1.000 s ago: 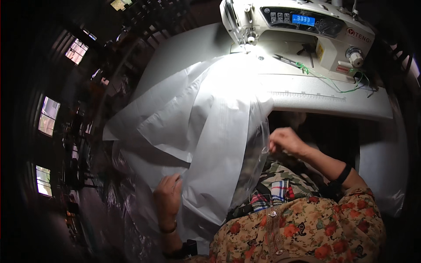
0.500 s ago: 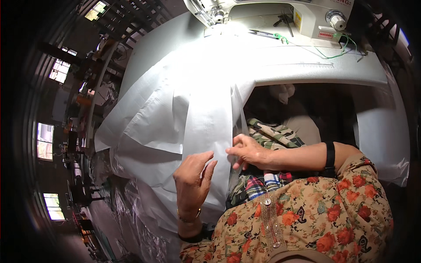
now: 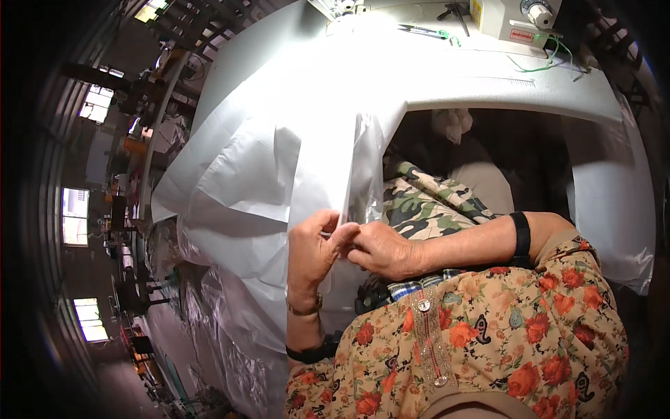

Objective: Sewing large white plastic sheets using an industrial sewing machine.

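Observation:
A large white sheet [image 3: 237, 174], smooth and slightly glossy, spreads from under the bright lamp down over the table's near edge. A long folded strip [image 3: 317, 174] of it runs toward me. At this strip's right edge, my left hand [image 3: 312, 255] pinches the material between thumb and fingers. My right hand [image 3: 384, 250] meets it there, fingertips closed on the same edge and almost touching the left thumb. Beside the strip hangs a see-through film edge [image 3: 366, 160]. Exactly how the layers lie between my fingertips is hidden.
A white sewing machine [image 3: 499, 28] stands at the far side of the table [image 3: 467, 87]. Thread snips [image 3: 419, 31], a black tool [image 3: 457, 15] and green thread [image 3: 555, 59] lie near it. Crumpled clear film [image 3: 230, 328] hangs at lower left. Camouflage cloth [image 3: 426, 202] covers my lap.
My hands have come together at the strip's right edge and now grip it; before, the left was open. The strip's edge has shifted left, and the view has tipped down slightly.

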Motion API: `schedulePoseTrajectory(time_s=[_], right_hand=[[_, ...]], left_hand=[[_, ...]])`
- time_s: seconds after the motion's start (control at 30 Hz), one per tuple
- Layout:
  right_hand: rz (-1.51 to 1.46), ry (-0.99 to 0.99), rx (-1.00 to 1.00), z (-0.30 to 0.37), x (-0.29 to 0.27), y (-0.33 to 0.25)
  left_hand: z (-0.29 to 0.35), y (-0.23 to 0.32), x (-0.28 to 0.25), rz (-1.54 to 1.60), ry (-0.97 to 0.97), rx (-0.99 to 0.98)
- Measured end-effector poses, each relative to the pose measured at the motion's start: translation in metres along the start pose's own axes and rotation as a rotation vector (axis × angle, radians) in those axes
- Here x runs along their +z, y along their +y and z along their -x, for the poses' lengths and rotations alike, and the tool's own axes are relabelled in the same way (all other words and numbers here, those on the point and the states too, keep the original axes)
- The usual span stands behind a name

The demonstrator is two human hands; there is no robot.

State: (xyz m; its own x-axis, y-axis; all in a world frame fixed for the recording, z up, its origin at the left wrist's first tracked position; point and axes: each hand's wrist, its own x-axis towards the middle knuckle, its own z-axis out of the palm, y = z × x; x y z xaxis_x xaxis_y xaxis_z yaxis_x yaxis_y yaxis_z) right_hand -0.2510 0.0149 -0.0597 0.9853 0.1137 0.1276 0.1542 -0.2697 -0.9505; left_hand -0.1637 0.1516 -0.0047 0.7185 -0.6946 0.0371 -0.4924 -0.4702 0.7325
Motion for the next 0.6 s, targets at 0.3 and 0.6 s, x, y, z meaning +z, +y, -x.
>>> schedulePoseTrajectory(time_s=[0.3,0.6], right_hand=[[-0.091,0.237,-0.019,0.013,-0.053,-0.003],[-0.806,0.153,0.509,-0.005,-0.03,0.065]], left_hand=[[0.012,-0.024,0.002,0.315,0.066,-0.175],[-0.003,0.009,-0.017,0.456,0.137,-0.14]])
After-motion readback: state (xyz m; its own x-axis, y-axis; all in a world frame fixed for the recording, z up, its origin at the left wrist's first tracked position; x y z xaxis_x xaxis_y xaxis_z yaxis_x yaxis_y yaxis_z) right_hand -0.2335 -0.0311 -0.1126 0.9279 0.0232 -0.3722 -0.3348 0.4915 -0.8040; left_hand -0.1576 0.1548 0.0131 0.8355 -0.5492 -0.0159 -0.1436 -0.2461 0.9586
